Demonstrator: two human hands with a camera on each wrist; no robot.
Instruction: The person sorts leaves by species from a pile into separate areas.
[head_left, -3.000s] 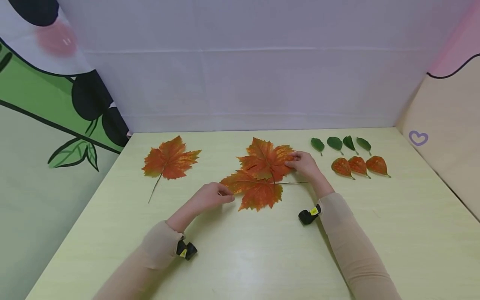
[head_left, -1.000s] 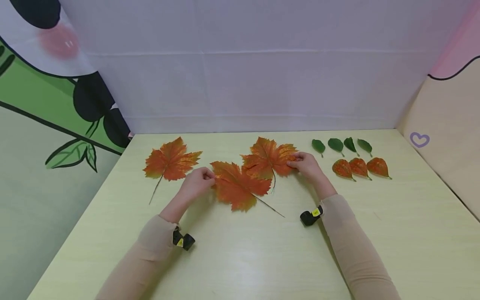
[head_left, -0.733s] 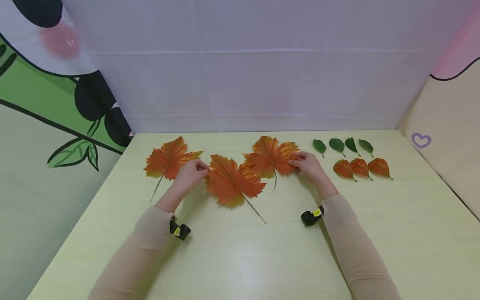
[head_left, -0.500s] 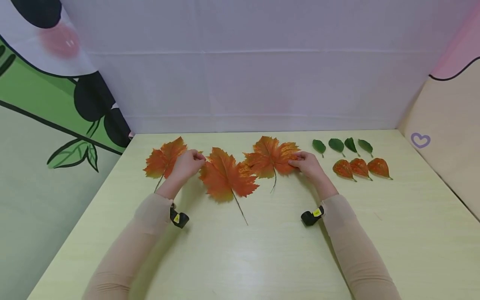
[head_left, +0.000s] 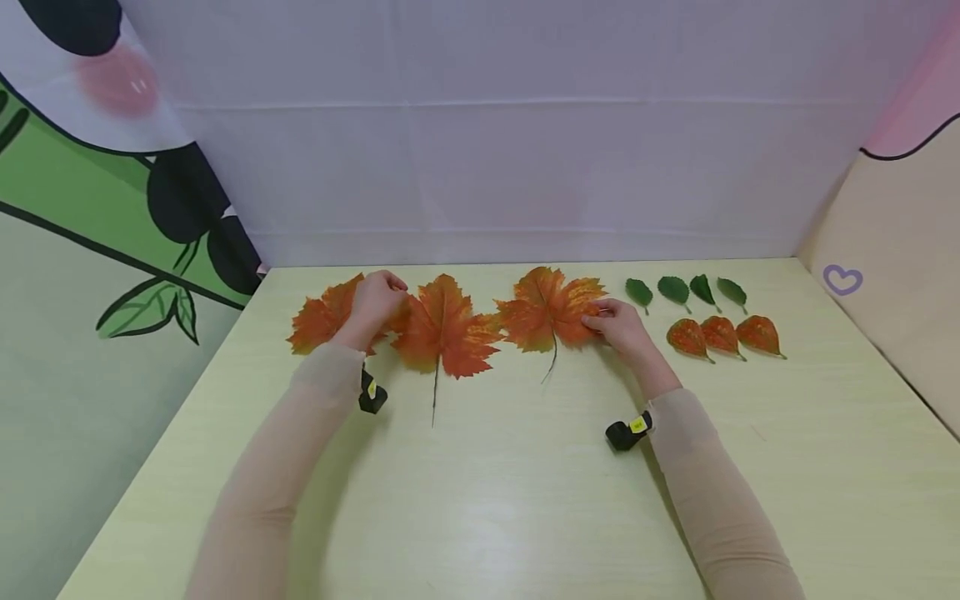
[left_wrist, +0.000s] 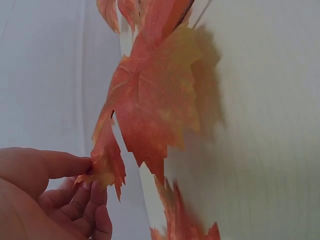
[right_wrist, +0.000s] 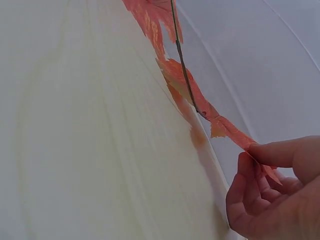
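Note:
Between thumb and fingers, my left hand (head_left: pixel 375 302) pinches the left lobe of the middle orange maple leaf (head_left: pixel 446 327), whose stem points toward me. In the left wrist view that leaf (left_wrist: pixel 150 95) stands partly off the table, its tip in the left hand (left_wrist: pixel 55 195). My right hand (head_left: pixel 619 327) pinches the right lobe of another orange maple leaf (head_left: pixel 542 310); the right wrist view shows the right hand (right_wrist: pixel 275 185) gripping its raised edge. A third maple leaf (head_left: pixel 318 321) lies at the left, partly covered by my left hand and forearm.
Several small green leaves (head_left: pixel 673 289) lie in a row at the back right of the table (head_left: pixel 510 500). In front of them are three small orange-red leaves (head_left: pixel 722 333). A pale cloth backdrop (head_left: pixel 525 167) rises behind the table's far edge.
My left hand has drawn the middle leaf left and away from me, off its overlap with the right leaf, turning its stem toward me. The right hand's leaf has shifted slightly right.

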